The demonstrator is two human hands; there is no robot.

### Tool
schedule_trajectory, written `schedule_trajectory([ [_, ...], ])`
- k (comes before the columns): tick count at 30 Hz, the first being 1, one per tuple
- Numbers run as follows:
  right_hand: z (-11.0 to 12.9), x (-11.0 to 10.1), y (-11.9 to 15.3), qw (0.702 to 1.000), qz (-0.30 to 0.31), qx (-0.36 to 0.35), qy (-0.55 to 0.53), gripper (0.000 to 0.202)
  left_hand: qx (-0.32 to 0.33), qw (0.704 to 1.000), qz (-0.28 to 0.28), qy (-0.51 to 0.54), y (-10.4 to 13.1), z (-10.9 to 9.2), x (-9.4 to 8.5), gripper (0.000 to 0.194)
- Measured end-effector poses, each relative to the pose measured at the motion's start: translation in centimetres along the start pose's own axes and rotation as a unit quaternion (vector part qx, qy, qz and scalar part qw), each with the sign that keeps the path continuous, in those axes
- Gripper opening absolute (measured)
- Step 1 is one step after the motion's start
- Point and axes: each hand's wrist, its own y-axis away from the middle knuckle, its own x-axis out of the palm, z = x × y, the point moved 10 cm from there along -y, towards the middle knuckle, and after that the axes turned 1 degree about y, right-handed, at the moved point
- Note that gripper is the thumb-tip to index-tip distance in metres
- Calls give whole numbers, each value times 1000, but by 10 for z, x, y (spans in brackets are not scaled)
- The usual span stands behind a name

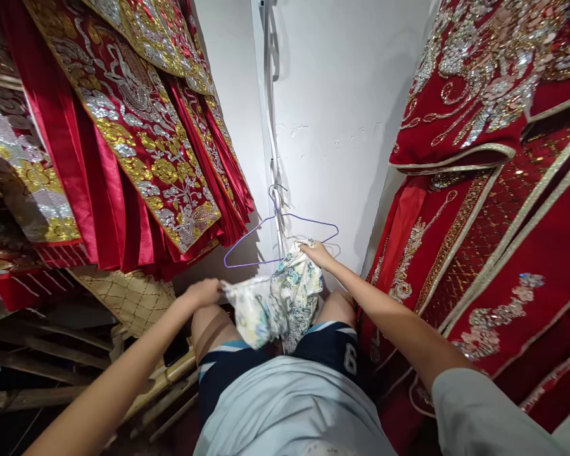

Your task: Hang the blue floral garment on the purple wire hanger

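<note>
A white garment with a green, blue and yellow floral print (294, 285) is stretched between my two hands, above my lap. My right hand (317, 254) pinches its upper edge. At the other end, my left hand (205, 293) is closed on the garment's left edge; that side is smeared by motion. Just behind the cloth is a purple wire hanger (251, 237), upright against the wall with its hook at the top. The garment hides part of the hanger's lower bar, and I cannot tell whether the two touch.
Red embroidered garments with gold and silver work (166, 158) hang on the left. More red beaded garments (484, 253) hang on the right, close to my right arm. A white wall (332, 82) with a vertical metal strip stands ahead. Bamboo-like poles (171, 386) lie low at left.
</note>
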Motion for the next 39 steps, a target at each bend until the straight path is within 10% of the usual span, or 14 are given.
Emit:
schedule_trajectory([
  [6, 1, -3, 1, 999, -42, -20, 26, 23, -21, 974, -182, -132, 1, -43, -97, 40],
  [13, 5, -3, 7, 998, -37, -40, 44, 24, -139, 977, -3, -163, 11, -31, -71, 20],
  [20, 6, 7, 10, 998, -39, -32, 38, 27, -86, 969, -139, -183, -2, -38, -108, 35],
  [29, 1, 1, 15, 998, -47, -33, 36, 29, -136, 983, -8, -126, -40, -28, -84, 18],
  [34, 1, 6, 15, 998, -48, -33, 27, 28, -29, 981, -143, -131, -53, -71, -118, 22],
  [39, 9, 21, 20, 998, -29, -46, 14, 27, 134, 964, -219, -68, -57, -133, -116, 45],
])
